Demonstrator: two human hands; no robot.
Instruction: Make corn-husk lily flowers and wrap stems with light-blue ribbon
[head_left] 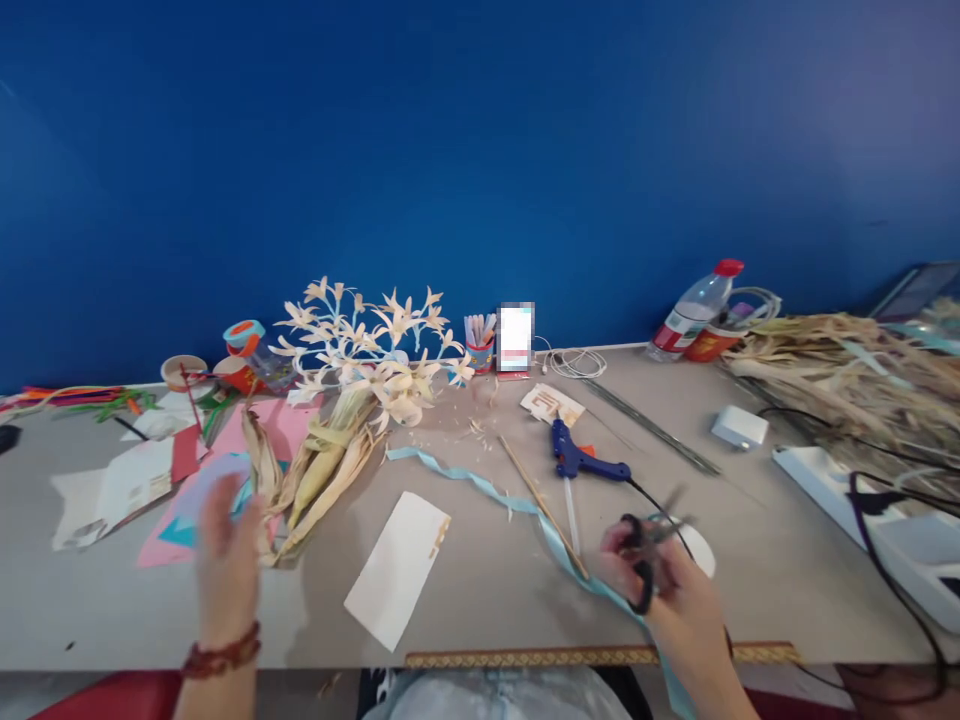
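Observation:
My right hand (675, 590) is closed around black-handled scissors (646, 555) near the table's front edge, just above a light blue ribbon (480, 480) that runs across the table. My left hand (227, 565) is raised at the front left, blurred by motion, with its fingers stretched upward and nothing in them. It hovers beside a bundle of dried corn husks (319, 475) lying on pink paper (281, 425). A white card (397, 565) lies between my hands. A thin wooden stick (540, 505) and a blue glue gun (581, 462) rest left of and behind the scissors.
A husk-flower arrangement (375, 355) stands at the back, with tape rolls (244, 340), a pen cup (480, 350) and a water bottle (694, 310). Loose husks (840, 370) pile up at the right, beside a white tray (885, 530) and black cables (892, 560). A ruler (525, 657) lies along the front edge.

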